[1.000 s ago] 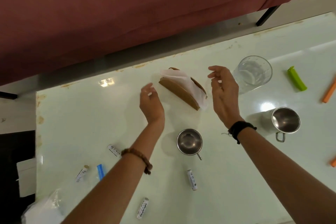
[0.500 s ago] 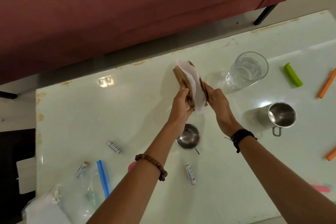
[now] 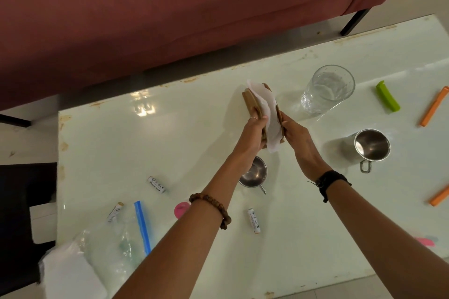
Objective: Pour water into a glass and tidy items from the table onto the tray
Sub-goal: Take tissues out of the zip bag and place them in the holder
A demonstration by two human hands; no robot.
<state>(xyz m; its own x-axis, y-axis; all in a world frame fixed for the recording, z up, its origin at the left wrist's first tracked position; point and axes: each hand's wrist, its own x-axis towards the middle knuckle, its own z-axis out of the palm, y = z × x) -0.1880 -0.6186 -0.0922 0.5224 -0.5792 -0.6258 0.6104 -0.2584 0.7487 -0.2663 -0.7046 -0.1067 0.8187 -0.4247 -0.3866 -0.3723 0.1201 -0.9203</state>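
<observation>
A: Where on the pale table (image 3: 170, 128) is the napkin holder (image 3: 252, 102)?

B: Just past centre, with the glass (image 3: 328, 90) at its three o'clock. Its long axis runs eleven to five.

A: And the grip?

B: The left hand (image 3: 252, 131) and right hand (image 3: 295, 133) press its two flat sides, the white napkin (image 3: 267, 114) sandwiched between. I see no tray, so I judge the carry direction open.

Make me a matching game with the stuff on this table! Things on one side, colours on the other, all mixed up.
Things:
1. napkin holder
2. clip beside the glass
3. mug with the handle
4. zip strip on the plastic bag

Colours:
A. blue
B. silver
C. brown
D. green

Pairs: 1-C, 2-D, 3-B, 4-A
</observation>
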